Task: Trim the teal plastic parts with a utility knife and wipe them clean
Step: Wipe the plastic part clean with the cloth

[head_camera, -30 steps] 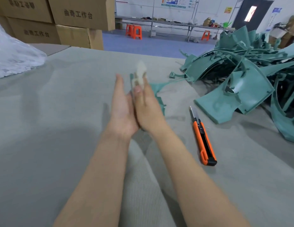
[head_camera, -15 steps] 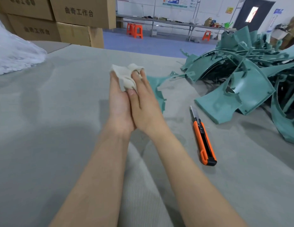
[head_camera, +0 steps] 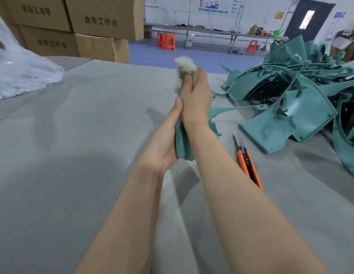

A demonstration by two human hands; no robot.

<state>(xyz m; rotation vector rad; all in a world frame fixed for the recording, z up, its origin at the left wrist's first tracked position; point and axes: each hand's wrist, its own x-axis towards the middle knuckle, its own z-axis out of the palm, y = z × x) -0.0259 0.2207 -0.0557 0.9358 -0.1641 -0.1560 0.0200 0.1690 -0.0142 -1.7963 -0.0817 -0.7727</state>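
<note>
Two hands work one teal part (head_camera: 183, 147): left hand (head_camera: 166, 143) grips its near end; right hand (head_camera: 196, 99), clutching a cloth (head_camera: 185, 70), has slid up it, mid-wipe.

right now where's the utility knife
In the head view the utility knife lies on the grey table, just right of the right forearm and beside the pile of teal parts.

The right forearm (head_camera: 241, 194) hides the near end of the utility knife (head_camera: 246, 161). The left hand (head_camera: 165, 145) and right hand (head_camera: 196, 97) cover most of the teal part (head_camera: 183, 143). The cloth (head_camera: 185, 69) is blurred. The pile of teal parts (head_camera: 310, 107) runs off the right edge.
</note>
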